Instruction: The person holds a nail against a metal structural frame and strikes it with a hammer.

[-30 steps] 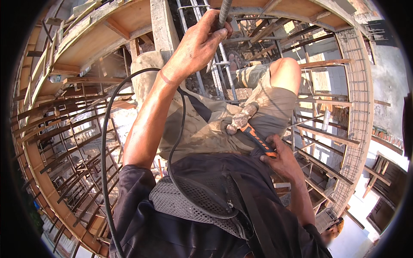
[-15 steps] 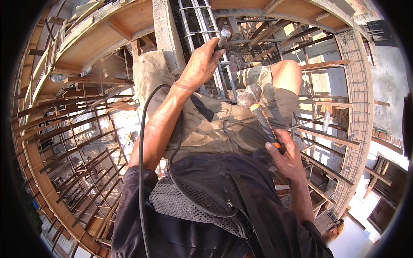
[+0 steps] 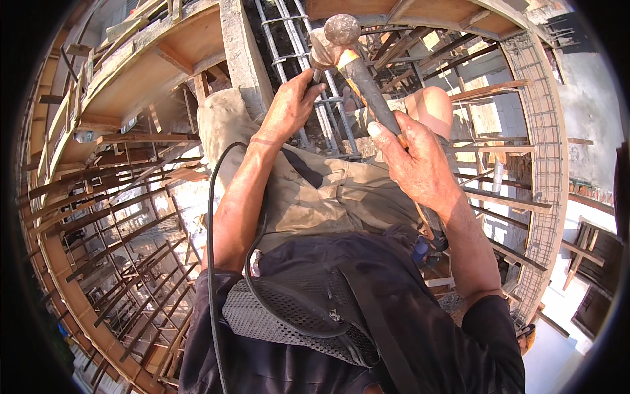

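The hammer (image 3: 369,85) is positioned above my lap, toward the top of the view, its head up and to the left and its dark, orange-marked handle running down to the right. The head has two rounded, worn ends; the lower one overlaps the upper end of the metal rod (image 3: 317,76), and I cannot tell whether the two touch. Both of my hands are engaged. My right hand (image 3: 423,161) is closed around the hammer handle, thumb laid along it, with the butt end projecting below my wrist. My left hand (image 3: 289,108) grips the short metal rod near its top, fingers wrapped around it; its lower end is hidden.

Directly beyond the left hand lie the steel bars (image 3: 287,41), parallel and tied by cross loops. Alongside them, to the left, runs a rough wooden beam (image 3: 246,56). Below the hands are my khaki shorts (image 3: 321,203), and nearer my chest a black perforated pouch (image 3: 289,310). A black cable (image 3: 210,243) loops past my left forearm. Farther out, to the right, curved formwork holds a steel bar cage (image 3: 543,141); to the left, timber props (image 3: 141,266) crisscross at a lower level
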The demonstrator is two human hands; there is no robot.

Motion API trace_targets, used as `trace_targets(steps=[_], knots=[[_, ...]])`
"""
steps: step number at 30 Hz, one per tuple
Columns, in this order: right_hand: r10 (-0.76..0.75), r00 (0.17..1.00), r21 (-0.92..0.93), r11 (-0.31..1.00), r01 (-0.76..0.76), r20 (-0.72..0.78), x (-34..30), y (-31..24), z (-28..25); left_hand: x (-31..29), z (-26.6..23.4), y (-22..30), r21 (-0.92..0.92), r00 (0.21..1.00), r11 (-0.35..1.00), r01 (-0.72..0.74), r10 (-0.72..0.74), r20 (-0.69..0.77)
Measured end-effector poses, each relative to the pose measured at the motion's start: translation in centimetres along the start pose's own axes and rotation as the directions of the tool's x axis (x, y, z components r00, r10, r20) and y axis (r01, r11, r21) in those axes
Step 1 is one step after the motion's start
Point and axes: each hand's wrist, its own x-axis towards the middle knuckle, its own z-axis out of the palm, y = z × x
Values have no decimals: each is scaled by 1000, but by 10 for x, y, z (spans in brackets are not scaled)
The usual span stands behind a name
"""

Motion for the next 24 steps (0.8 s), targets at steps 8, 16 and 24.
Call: trace_targets(steps=[8, 16, 24], knots=[[-257, 934, 350, 875, 334, -247, -3, -63, -17, -4, 1, -14, -19, 1000, 1000, 1, -2, -31], [96, 984, -77, 993, -85, 149, 8, 14, 2, -20, 8, -25, -11, 994, 999, -30, 31, 108], [-90, 995, 165, 982, 97, -53, -10, -53, -19, -12, 8, -24, 34, 998, 997, -68, 67, 17]])
